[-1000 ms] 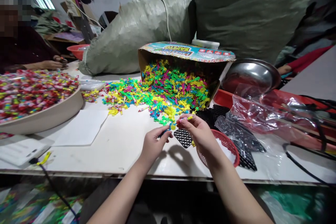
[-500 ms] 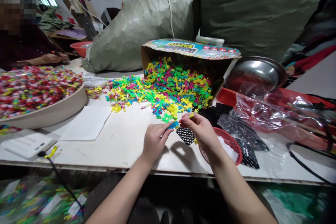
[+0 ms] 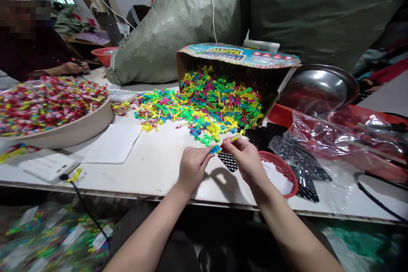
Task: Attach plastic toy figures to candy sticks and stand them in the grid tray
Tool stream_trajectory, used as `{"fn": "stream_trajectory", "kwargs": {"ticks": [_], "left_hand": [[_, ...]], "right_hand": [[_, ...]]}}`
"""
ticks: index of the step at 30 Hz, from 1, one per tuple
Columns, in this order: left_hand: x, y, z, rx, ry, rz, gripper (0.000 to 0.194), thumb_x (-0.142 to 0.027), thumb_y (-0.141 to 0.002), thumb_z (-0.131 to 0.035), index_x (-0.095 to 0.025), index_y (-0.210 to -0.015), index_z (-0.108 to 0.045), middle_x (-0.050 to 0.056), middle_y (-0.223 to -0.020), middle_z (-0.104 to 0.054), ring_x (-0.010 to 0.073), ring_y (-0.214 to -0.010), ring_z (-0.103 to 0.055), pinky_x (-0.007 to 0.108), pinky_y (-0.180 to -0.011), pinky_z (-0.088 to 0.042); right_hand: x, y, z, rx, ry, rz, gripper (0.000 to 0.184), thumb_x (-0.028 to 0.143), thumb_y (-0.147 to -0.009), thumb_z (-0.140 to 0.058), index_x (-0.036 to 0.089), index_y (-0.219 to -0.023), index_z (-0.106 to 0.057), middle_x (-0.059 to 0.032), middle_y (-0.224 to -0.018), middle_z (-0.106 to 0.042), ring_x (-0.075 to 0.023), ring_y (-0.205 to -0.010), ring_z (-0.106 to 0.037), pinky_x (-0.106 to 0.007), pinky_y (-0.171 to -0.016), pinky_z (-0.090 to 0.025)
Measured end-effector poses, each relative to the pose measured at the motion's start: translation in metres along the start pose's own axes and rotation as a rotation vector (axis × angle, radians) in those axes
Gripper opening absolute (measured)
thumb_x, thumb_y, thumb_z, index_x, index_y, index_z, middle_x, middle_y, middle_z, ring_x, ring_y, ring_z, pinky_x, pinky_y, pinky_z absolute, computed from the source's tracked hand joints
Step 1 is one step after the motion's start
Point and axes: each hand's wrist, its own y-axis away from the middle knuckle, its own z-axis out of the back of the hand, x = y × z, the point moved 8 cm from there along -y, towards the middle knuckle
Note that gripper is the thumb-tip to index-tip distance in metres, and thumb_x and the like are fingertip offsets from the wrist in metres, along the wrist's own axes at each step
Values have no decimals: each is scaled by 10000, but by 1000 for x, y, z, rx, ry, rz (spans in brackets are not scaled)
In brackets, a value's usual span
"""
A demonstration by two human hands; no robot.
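My left hand pinches a small blue plastic piece just above the white table. My right hand is closed on a thin stick with a yellow end, and its tip meets the blue piece. Both hands hover near the front edge of a heap of small bright plastic toys, which spills from a cardboard box lying on its side. A red mesh basket sits under my right wrist.
A big round tray of wrapped candies stands at the left, with another person's hands behind it. White paper, a phone with a cable, black mesh pieces, clear plastic bags, a steel bowl and large grey sacks surround the workspace.
My hands have closed the gap, so the blue piece and the stick now touch. The camera has tilted and shifted slightly; the table's contents stay put.
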Motion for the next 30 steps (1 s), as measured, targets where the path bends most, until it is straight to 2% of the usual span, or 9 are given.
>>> {"fn": "stream_trajectory", "kwargs": {"ticks": [6, 14, 18, 24, 27, 30], "left_hand": [[3, 3, 0, -1, -4, -28, 226, -249, -843, -511, -160, -1025, -612, 45, -878, -697, 146, -759, -618, 291, -685, -391], [11, 9, -4, 28, 5, -4, 229, -254, -841, -514, -172, -1032, -609, 39, -882, -697, 145, -752, -619, 292, -681, -396], [18, 15, -6, 29, -12, 14, 233, -264, -845, -507, -172, -1031, -612, 38, -873, -699, 147, -752, -624, 293, -678, -400], [29, 22, -11, 63, -25, 50, 253, -312, -857, -478, -191, -1025, -622, 39, -885, -699, 157, -770, -630, 299, -696, -417], [37, 18, -16, 181, -7, 104, 268, -340, -850, -478, -206, -1028, -627, 36, -895, -698, 172, -792, -634, 310, -732, -432], [48, 15, -22, 406, 84, 177, 293, -355, -829, -504, -217, -1062, -616, 36, -964, -683, 179, -837, -629, 304, -769, -449]], "right_hand": [[-8, 0, -3, 16, 10, -23, 265, 419, -660, -690, 170, -718, -622, -15, -687, -603, -131, -663, -547, -257, -641, -434], [-24, 0, -7, 23, -29, -1, 263, 412, -684, -670, 164, -741, -604, -18, -735, -597, -133, -681, -552, -267, -673, -438], [-38, 3, -8, -22, -68, -41, 291, 426, -674, -674, 160, -763, -595, -16, -706, -590, -135, -669, -550, -271, -667, -431], [-49, 2, -13, 8, -134, -87, 320, 435, -642, -689, 148, -740, -586, -10, -685, -579, -120, -640, -536, -245, -645, -434], [-58, -3, -12, 22, -127, -156, 341, 454, -624, -690, 149, -741, -593, -9, -671, -592, -119, -628, -544, -244, -641, -439], [-64, -8, -10, 36, -16, -192, 368, 487, -612, -679, 138, -705, -610, -24, -654, -601, -130, -627, -550, -251, -633, -440]]}}
